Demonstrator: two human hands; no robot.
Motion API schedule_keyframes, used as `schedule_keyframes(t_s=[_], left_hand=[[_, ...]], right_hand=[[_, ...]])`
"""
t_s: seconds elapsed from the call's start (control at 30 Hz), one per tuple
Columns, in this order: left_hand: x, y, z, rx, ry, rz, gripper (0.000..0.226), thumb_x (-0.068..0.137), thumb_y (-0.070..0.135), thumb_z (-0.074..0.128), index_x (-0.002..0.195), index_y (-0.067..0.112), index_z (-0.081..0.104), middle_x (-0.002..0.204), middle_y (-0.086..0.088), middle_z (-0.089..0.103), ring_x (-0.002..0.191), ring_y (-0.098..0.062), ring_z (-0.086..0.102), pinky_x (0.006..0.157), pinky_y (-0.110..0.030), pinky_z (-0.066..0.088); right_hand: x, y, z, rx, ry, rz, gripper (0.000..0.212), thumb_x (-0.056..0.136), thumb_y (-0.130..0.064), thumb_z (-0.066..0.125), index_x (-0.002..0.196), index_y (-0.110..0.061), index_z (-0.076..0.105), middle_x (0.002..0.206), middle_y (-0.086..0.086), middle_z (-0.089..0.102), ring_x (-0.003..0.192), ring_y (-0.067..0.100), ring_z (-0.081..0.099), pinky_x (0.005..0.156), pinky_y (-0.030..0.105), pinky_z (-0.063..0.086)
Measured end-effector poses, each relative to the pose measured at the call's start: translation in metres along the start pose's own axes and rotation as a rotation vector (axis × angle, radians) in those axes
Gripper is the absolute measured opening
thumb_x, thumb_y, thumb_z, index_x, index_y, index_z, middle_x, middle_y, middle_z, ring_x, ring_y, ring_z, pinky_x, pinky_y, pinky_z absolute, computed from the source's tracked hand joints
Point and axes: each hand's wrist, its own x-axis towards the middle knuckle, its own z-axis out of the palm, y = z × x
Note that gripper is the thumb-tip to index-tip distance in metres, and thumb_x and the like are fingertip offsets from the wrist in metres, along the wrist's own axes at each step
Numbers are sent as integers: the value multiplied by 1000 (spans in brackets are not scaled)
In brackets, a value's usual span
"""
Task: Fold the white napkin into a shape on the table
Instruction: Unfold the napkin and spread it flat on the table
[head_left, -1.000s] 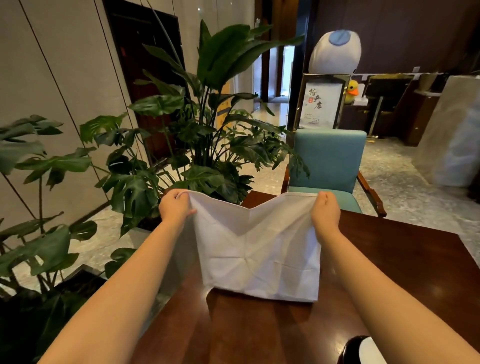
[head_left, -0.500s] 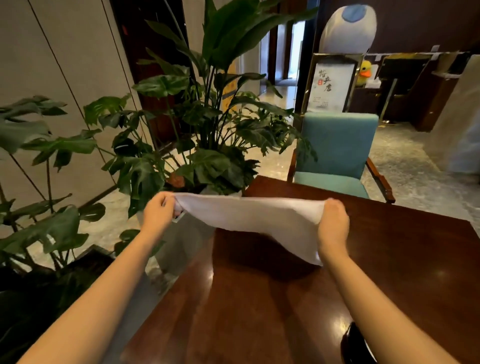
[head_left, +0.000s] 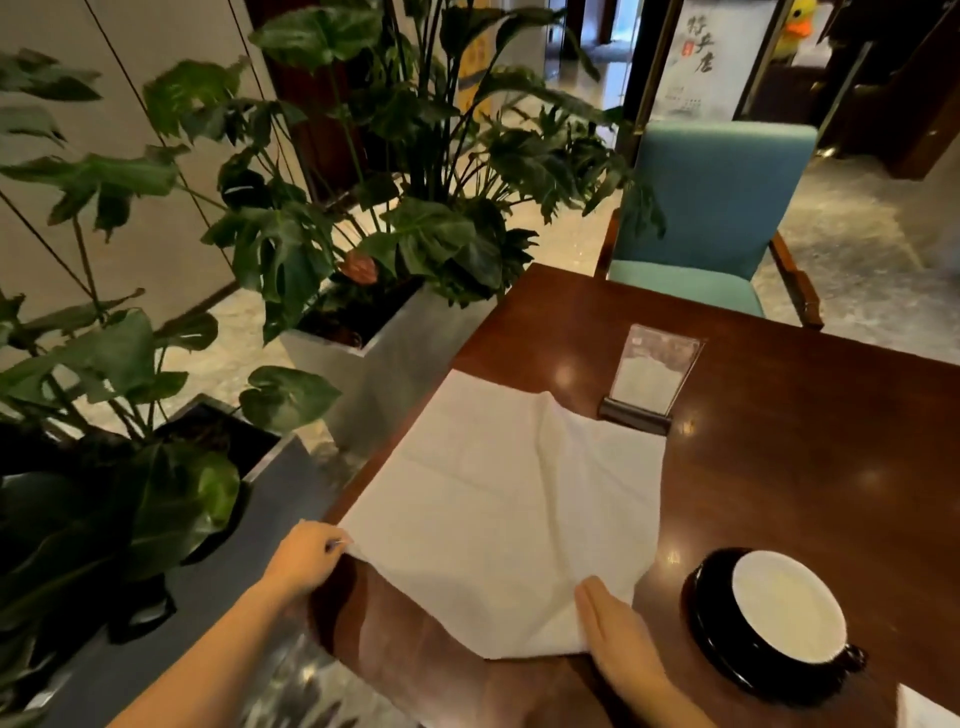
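The white napkin (head_left: 498, 499) lies spread almost flat on the dark wooden table (head_left: 810, 467), near the table's left edge, with soft creases across it. My left hand (head_left: 306, 558) pinches the napkin's near left corner, at the table's edge. My right hand (head_left: 618, 634) lies flat, fingers together, on the napkin's near right corner and presses it to the table.
A black cup with a white inside (head_left: 779, 613) stands on a black saucer just right of the napkin. A clear card stand (head_left: 649, 379) sits at the napkin's far right corner. Potted plants (head_left: 395, 218) crowd the table's left side. A teal chair (head_left: 711, 218) faces the far edge.
The napkin was held up in the air by its two top corners. It has come down and now lies spread on the table, and my hands have drawn back to its near corners.
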Motion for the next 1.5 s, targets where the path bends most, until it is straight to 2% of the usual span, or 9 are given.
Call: schedule_keyframes(t_s=[0.1,0.23,0.4,0.53,0.7,0.93,1.1,1.2,1.5], left_hand=[[-13,-11,8,186,-6,89,22,90,13,54,91,24,73,112,10,67,110,-13,57,113,-49,20],[-23,-10,8,311,13,88,25,90,13,52,98,26,71,126,6,61,119,-15,51,114,-45,12],[-30,-1,14,436,22,-40,34,86,8,44,98,29,69,120,5,61,119,-16,48,116,-48,2],[-30,32,15,445,-17,-56,37,87,8,42,116,22,59,126,1,55,127,-20,38,112,-55,-1],[-5,79,31,180,130,22,44,98,29,35,142,24,35,157,-2,16,143,-25,14,114,-52,8],[48,131,79,110,78,-6,53,99,46,19,148,28,11,158,3,-1,145,-22,-5,115,-53,-4],[94,122,83,161,108,-2,62,93,58,8,148,32,1,157,6,-10,144,-20,-12,113,-52,-13],[100,104,87,250,104,46,64,92,62,2,148,33,-8,156,8,-16,142,-17,-18,113,-51,-15],[101,99,87,259,108,69,63,91,62,-1,146,35,-12,154,10,-23,140,-15,-25,112,-50,-19]], right_hand=[[-11,23,18,-208,-3,-175,48,89,-57,11,89,-28,49,83,-1,64,79,13,58,71,28,47],[-20,50,30,-396,68,-442,23,90,-29,37,68,-25,41,61,-7,49,58,7,41,52,24,38],[-34,48,25,-474,12,-671,27,94,-32,41,68,-24,41,66,-7,48,62,9,38,61,26,29],[-26,32,17,-284,46,-510,45,94,-45,33,64,-18,50,62,-3,52,60,13,44,60,25,30],[44,3,18,-150,212,-241,33,90,-23,36,76,-7,61,73,9,62,70,27,55,66,37,45],[116,-36,68,-331,112,-375,39,85,-19,43,114,-1,61,116,20,65,101,38,63,85,48,51],[152,-43,73,-410,-4,-328,54,94,-33,24,139,-8,40,147,12,39,135,31,36,111,49,24],[165,-22,60,-525,7,-357,54,93,-41,26,139,-18,41,147,5,40,136,28,35,112,48,28],[175,49,-17,-589,202,167,60,94,-51,6,149,-27,2,158,-3,-5,145,18,-9,118,42,-3]])
